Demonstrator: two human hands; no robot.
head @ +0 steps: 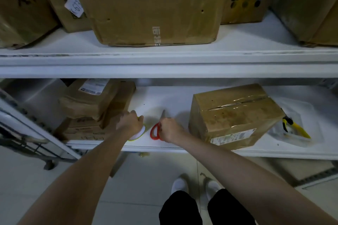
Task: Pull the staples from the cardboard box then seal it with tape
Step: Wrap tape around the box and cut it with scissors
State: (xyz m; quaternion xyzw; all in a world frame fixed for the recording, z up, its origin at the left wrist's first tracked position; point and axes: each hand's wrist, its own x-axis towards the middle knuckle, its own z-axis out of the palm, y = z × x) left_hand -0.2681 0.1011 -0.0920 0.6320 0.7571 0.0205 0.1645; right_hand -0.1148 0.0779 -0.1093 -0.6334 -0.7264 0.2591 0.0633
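Both arms stretched fwd & down, approx parallel, bare. L hand [130,124] knuckles up, fingers curled round tape [141,132]. R hand [171,129] just beside it, fist gripping scissors [154,132] by the handle, wrist straight. Hands near, not touching.

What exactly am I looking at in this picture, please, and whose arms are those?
No machine here: a person wears a camera on the head, so you look down along their own arms. The left hand grips a roll of tape; the right hand grips red-handled scissors, both at the white lower shelf. To the right stands a cardboard box with tape along its top seam, and beyond it lie yellow-handled pliers on a clear plastic bag.
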